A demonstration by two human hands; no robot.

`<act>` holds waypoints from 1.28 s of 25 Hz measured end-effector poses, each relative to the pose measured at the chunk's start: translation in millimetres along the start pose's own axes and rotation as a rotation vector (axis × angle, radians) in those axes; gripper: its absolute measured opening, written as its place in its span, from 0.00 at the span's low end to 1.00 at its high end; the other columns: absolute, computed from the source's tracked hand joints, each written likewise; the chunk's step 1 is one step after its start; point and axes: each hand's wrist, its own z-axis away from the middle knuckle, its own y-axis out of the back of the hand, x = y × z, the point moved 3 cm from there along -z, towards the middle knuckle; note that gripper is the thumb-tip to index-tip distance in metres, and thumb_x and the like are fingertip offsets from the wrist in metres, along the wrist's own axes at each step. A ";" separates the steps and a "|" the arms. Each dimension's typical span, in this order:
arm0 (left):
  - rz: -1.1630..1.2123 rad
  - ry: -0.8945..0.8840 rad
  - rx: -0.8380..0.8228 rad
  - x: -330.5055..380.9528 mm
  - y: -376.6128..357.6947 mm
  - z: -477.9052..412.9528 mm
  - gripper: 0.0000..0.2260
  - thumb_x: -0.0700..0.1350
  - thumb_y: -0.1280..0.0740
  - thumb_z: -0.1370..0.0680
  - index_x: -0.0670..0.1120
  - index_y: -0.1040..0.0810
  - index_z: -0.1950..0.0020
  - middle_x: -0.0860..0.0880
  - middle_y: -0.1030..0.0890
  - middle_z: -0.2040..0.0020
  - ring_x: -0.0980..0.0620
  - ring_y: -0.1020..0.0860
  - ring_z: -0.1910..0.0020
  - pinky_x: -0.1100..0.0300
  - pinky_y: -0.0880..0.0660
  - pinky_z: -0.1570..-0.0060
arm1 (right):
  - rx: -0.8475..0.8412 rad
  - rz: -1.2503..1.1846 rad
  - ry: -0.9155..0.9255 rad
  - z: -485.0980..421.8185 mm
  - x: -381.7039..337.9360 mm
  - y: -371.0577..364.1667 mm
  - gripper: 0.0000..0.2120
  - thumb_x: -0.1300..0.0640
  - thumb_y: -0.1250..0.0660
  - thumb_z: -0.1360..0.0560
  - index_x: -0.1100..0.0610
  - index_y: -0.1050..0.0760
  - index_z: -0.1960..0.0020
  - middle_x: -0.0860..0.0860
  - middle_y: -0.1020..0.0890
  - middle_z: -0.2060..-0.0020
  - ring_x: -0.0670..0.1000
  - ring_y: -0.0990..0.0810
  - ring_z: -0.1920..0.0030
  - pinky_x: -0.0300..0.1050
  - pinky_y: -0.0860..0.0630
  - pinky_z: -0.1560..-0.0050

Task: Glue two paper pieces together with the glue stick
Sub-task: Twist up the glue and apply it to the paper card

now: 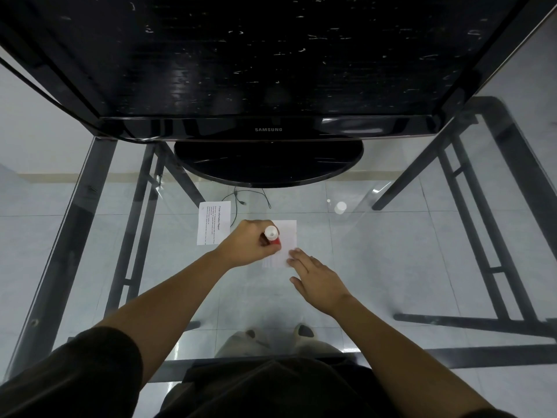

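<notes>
L hand [248, 244] is fisted round a red glue stick with white end [272, 235], held upright w/ its lower end on a small white paper slip [286, 236] on the clear glass tabletop [391, 251]. R hand [316, 279] lies flat, fingers spread, fingertips pinning the slip's near right edge. A 2nd white printed paper piece [213, 223] lies just left of the L hand, and a white round cap [340, 207] sits apart to the right.
</notes>
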 end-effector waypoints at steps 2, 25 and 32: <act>-0.010 0.013 -0.059 -0.7 -1.5 -2.5 0.09 0.48 0.29 0.28 0.46 0.23 0.52 0.48 0.18 0.56 0.52 0.23 0.59 0.67 0.31 0.63 | -0.002 0.004 0.002 -0.2 -0.7 1.0 0.23 0.48 0.49 0.19 0.52 0.43 0.26 0.49 0.44 0.24 0.50 0.43 0.25 0.47 0.42 0.27; -0.020 0.035 0.001 5.0 4.6 -24.8 0.07 0.46 0.30 0.28 0.46 0.24 0.53 0.48 0.19 0.58 0.52 0.23 0.61 0.68 0.31 0.64 | 0.020 -0.009 0.005 0.2 0.9 -2.9 0.22 0.48 0.48 0.19 0.52 0.42 0.27 0.49 0.42 0.24 0.51 0.40 0.26 0.47 0.39 0.28; 0.019 -0.016 -0.062 14.9 -1.7 -25.8 0.08 0.47 0.30 0.29 0.46 0.23 0.52 0.49 0.19 0.57 0.52 0.23 0.59 0.68 0.30 0.61 | 0.035 -0.009 0.013 0.3 2.0 -4.1 0.22 0.48 0.48 0.19 0.52 0.41 0.27 0.50 0.41 0.25 0.51 0.39 0.26 0.47 0.39 0.29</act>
